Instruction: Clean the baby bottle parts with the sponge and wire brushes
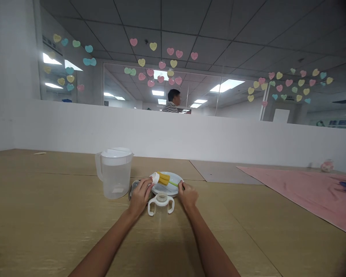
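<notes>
Item, the room: a white partition wall (173, 130) runs across the far side of my tan wood-grain table (46, 227), with a glass panel (161, 50) above it, dotted with paper hearts (153, 46) in pink, yellow, blue and green. Item, beyond the glass: a person in a striped shirt (170, 107), seen from the shoulders up. Item, on the table at right: a pink cloth (300, 192) spread flat, and past it, by the wall, a small pink object (327, 166) too small to name. Item, in front of me: a translucent plastic pitcher (114, 179) with a white lid, standing upright at the left of a white plate (168, 190). Item, nearest me: a baby's sippy cup (160, 204) with two white handles, upright, without a lid, just in front of the plate and between my hands. Item, half hidden behind my left hand: a clear round lid (134, 187), touching neither the plate nor the pitcher as far as I can tell. Item, over the plate: a bottle brush (163, 178) with a yellow sponge head, a white tip and a green stem. My left hand (138, 196) is closed on the white tip, and my right hand (188, 195) pinches the end of the stem, so both are grasping it
</notes>
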`<state>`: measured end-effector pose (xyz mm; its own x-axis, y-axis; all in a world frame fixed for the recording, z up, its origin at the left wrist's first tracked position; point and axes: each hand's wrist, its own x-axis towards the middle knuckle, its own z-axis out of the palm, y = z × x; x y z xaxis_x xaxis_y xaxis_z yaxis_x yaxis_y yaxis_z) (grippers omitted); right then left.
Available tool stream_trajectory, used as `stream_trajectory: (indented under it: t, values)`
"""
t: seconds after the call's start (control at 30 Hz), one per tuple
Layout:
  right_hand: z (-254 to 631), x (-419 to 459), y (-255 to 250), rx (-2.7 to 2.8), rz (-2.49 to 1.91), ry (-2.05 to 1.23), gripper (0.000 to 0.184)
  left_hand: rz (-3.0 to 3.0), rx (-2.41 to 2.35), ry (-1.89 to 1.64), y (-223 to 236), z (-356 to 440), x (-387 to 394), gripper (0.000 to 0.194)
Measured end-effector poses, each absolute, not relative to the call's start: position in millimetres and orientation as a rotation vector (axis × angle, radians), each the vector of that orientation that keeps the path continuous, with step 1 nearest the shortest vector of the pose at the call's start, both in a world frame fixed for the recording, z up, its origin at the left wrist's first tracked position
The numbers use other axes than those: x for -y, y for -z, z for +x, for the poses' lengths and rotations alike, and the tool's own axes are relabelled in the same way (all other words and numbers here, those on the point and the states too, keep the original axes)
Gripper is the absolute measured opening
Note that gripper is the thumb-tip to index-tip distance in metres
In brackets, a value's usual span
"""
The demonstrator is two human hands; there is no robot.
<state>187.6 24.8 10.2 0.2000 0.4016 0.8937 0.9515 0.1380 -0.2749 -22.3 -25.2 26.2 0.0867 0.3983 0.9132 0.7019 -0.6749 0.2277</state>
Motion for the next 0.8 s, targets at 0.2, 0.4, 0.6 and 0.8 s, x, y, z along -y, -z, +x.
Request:
stream_trajectory:
  t: [0.2,0.4,0.6,0.8]
  values:
    - [188,-22,-15,1.291,-1.351,0.515,0.057,-1.873,1.453,1.67,-26,-40,10,0.023]
    - [189,-22,-16,1.265,-1.4,0.469,0.058,-1.947,1.49,1.627,-22,-46,8,0.02]
    - [188,-23,-15,1.292,-1.38,0.499,0.058,-1.977,1.506,1.665,-21,-44,9,0.019]
    - [188,-24,-13,1.318,-1.358,0.517,0.057,-2.02,1.63,1.696,-18,-44,6,0.023]
